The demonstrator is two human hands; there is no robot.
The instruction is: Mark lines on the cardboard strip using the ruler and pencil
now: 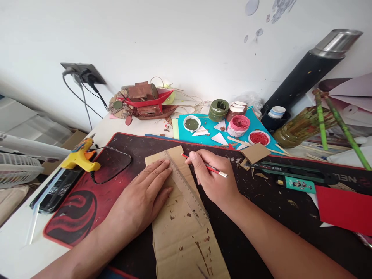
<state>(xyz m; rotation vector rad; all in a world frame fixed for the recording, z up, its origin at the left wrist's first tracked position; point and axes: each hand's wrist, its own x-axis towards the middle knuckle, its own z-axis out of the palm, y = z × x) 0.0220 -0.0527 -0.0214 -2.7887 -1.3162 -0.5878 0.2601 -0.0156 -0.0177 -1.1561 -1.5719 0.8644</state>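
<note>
A long strip of brown cardboard (pixel 180 213), marked with dark flecks, lies on the black and red mat. Across it slants a clear plastic ruler (pixel 186 188). My left hand (pixel 142 193) lies flat on the cardboard, its fingertips at the ruler's left edge near the far end. In my right hand (pixel 216 176) is a red pencil (pixel 210 167) with a white end. Its tip points left, above the cardboard's far right corner; whether it touches cannot be made out.
A yellow glue gun (pixel 83 157) rests on a black case at left. Model boats (pixel 148 99) stand by the wall. Paint jars (pixel 218 110) sit on blue sheets at the back. A green cutter knife (pixel 296 170), a lighter (pixel 299 185) and red card (pixel 345 209) lie right.
</note>
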